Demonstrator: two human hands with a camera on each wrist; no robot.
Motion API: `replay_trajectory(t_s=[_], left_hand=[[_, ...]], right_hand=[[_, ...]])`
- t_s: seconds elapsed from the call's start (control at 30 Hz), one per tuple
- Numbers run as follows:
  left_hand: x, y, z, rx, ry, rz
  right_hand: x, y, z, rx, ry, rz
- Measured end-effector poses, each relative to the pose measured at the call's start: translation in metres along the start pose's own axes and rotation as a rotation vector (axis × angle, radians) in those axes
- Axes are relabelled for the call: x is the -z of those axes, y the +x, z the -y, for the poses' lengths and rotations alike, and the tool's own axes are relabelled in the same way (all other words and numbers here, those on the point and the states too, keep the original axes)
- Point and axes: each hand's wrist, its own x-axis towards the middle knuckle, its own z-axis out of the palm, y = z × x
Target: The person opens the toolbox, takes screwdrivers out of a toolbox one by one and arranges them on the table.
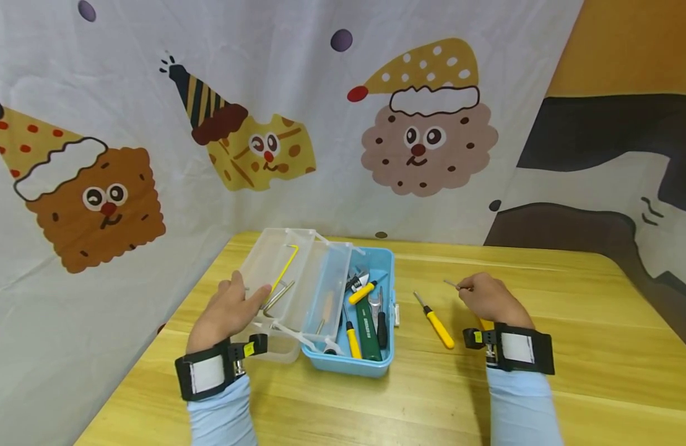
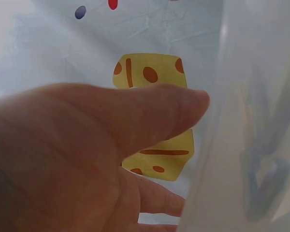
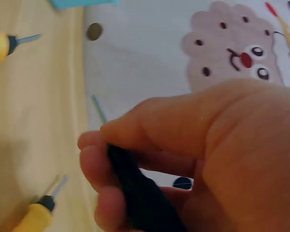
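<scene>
My right hand (image 1: 496,300) grips a screwdriver by its black handle (image 3: 142,193) above the table. Its thin metal shaft (image 3: 99,110) sticks out past the thumb and fingertips. My left hand (image 1: 226,316) is at the near left side of a toolbox's translucent, opened lid (image 1: 276,248). Its thumb is straight, and its other fingers reach the lid's edge (image 2: 203,193) in the left wrist view. In the lid lie a yellow hex key (image 1: 285,266) and silver rods (image 1: 278,296). The blue toolbox body (image 1: 348,367) holds several tools, including yellow-handled screwdrivers, an adjustable wrench and a green tool (image 1: 368,331).
A yellow-handled screwdriver (image 1: 439,327) lies on the wooden table (image 1: 421,402) between the toolbox and my right hand. Another yellow handle (image 1: 486,324) shows partly beneath the right wrist. A cloth with cartoon prints (image 1: 332,204) hangs behind and left of the table.
</scene>
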Motion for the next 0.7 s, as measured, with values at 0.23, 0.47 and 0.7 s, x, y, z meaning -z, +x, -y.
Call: replay_trajectory(t_s=[0.23, 0.47, 0.7], left_hand=[[0.0, 0.0, 0.0, 0.001, -0.002, 0.0], [0.0, -0.001, -0.001, 0.009, -0.009, 0.01], [0.0, -0.001, -0.001, 0.009, -0.008, 0.01]], right_hand=[[-0.011, 0.01, -0.008, -0.033, -0.043, -0.001], [-0.017, 0.016, -0.01, -0.038, -0.114, -0.015], [-0.018, 0.016, -0.004, -0.051, -0.089, 0.031]])
